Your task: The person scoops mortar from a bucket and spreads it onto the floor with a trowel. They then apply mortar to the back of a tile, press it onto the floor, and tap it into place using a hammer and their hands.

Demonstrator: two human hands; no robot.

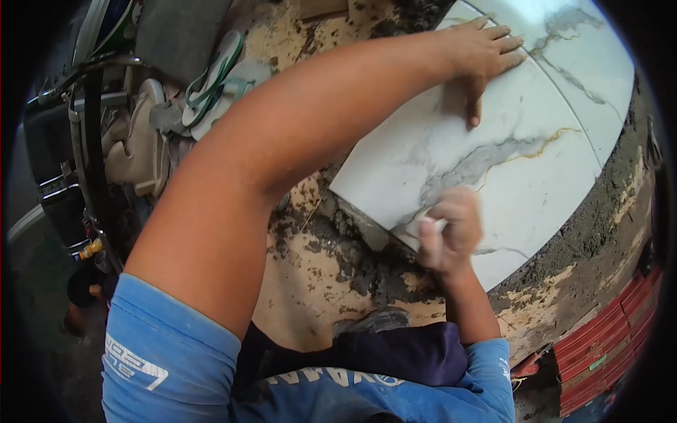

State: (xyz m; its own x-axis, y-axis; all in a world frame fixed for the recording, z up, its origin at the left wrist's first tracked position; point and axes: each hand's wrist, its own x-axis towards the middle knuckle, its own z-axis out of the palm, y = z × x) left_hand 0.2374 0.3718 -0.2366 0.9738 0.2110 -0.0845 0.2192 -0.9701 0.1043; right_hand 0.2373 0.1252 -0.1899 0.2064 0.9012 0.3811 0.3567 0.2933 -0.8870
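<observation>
My left hand [483, 56] lies on a large white marble-patterned tile [529, 197], fingers spread, near the joint with a second white tile [585, 53]. Close to the near edge of the first tile, my right hand [451, 229] is closed and blurred by motion. A small pale piece shows at its fingers, but I cannot make out what it holds. Grey veins and a thin gold line run across the tile between my hands. Wet grey mortar [360, 250] shows under and along the tile's near edge.
Sandy ground spotted with mortar [310, 289] lies on the near side. White flip-flops with green straps [215, 88] are at upper left, beside dark clutter and a beige plastic item [141, 141]. More mortar [585, 229] borders the tiles at right. Red ribbed panels [606, 345] lie at lower right.
</observation>
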